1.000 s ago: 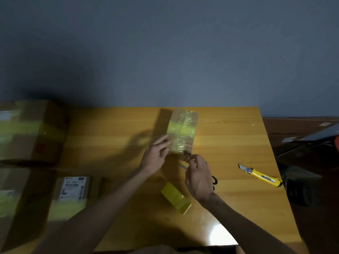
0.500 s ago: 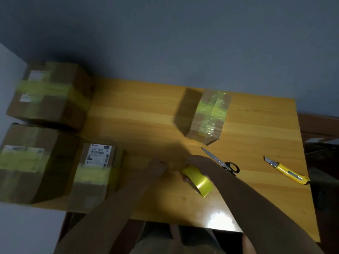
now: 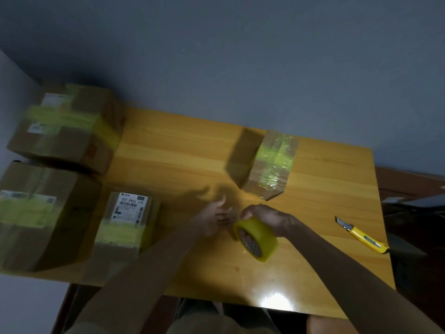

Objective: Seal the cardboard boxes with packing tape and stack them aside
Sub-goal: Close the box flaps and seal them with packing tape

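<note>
My right hand grips a yellow roll of packing tape from above, just over the wooden table. My left hand is blurred right beside the roll, fingers stretched toward it; whether it touches the tape I cannot tell. A small cardboard box wrapped in clear and yellow tape stands behind the hands. At the table's left side sit three boxes with yellow tape bands: a large one at the back, a large one in front and a small labelled one.
A yellow utility knife lies near the table's right edge. A grey wall runs behind the table. Dark objects stand on the floor to the right. The near table edge shows a bright glare spot.
Both hands left the small taped box and drew back toward me. My right hand took hold of the tape roll and raised it. The view swung left, bringing the three left boxes into sight.
</note>
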